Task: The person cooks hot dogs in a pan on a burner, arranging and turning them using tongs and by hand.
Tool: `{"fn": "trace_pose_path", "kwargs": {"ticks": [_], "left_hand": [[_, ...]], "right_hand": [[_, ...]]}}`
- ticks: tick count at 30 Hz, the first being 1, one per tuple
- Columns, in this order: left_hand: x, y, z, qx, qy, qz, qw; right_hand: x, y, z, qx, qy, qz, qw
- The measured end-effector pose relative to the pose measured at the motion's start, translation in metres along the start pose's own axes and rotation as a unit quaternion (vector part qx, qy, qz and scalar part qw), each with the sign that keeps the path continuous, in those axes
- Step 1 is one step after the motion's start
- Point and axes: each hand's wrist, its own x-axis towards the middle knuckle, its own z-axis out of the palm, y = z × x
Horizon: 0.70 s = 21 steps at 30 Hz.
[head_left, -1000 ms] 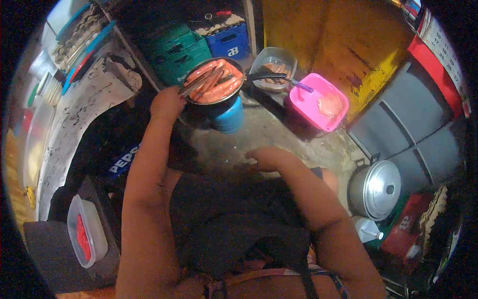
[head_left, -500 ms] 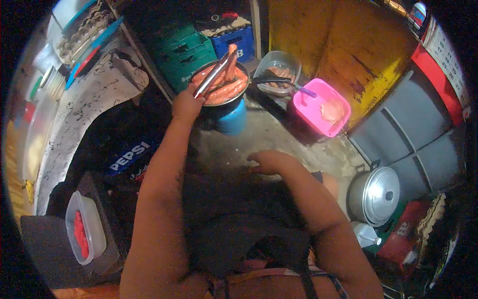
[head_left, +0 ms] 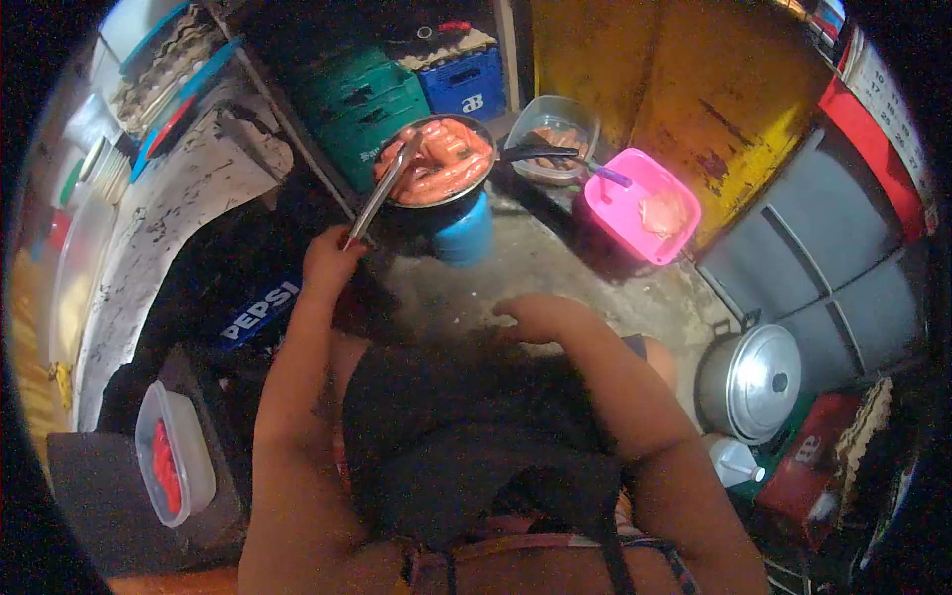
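My left hand point(head_left: 332, 263) is closed around the lower end of metal tongs point(head_left: 372, 208). Their tips reach the left side of a frying pan point(head_left: 436, 205) filled with several reddish sausages point(head_left: 451, 159); whether they pinch one is unclear. The pan sits above a blue cylinder point(head_left: 464, 236), its black handle point(head_left: 540, 154) pointing right. Nothing shows in my right hand point(head_left: 545, 319), which rests near my lap with fingers loosely bent and apart.
Right of the pan are a clear container point(head_left: 555, 124) with brownish pieces and a pink basin point(head_left: 650, 248) holding something pale pink. A lidded pot point(head_left: 754, 382) stands at right. At left is a plastic tub point(head_left: 193, 446) with red contents. Crates point(head_left: 464, 87) stand behind.
The sausage raised upright in the tongs now lies among the others in the pan. My left hand has drawn back toward me and left; my right hand has barely moved.
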Motion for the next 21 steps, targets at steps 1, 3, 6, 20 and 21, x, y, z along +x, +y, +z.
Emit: {"fn": "trace_pose_path", "kwargs": {"ticks": [1, 3, 6, 20, 21], "left_hand": [[-0.001, -0.009, 0.001, 0.019, 0.002, 0.006, 1.0], [0.001, -0.036, 0.007, 0.058, 0.006, 0.017, 0.998], [0.0, -0.049, 0.003, 0.093, -0.028, 0.003, 0.995], [-0.007, -0.022, -0.009, 0.103, -0.02, 0.011, 0.994], [-0.009, -0.027, -0.008, 0.104, 0.006, 0.027, 0.994]], "right_hand": [[0.001, 0.0, 0.0, -0.003, -0.004, 0.001, 1.0], [0.006, 0.005, 0.006, -0.007, -0.001, -0.008, 1.0], [0.014, 0.014, 0.017, -0.016, 0.01, -0.022, 1.0], [0.003, 0.007, 0.008, 0.017, -0.003, 0.021, 1.0], [0.0, 0.005, 0.006, 0.015, -0.004, 0.025, 1.0]]}}
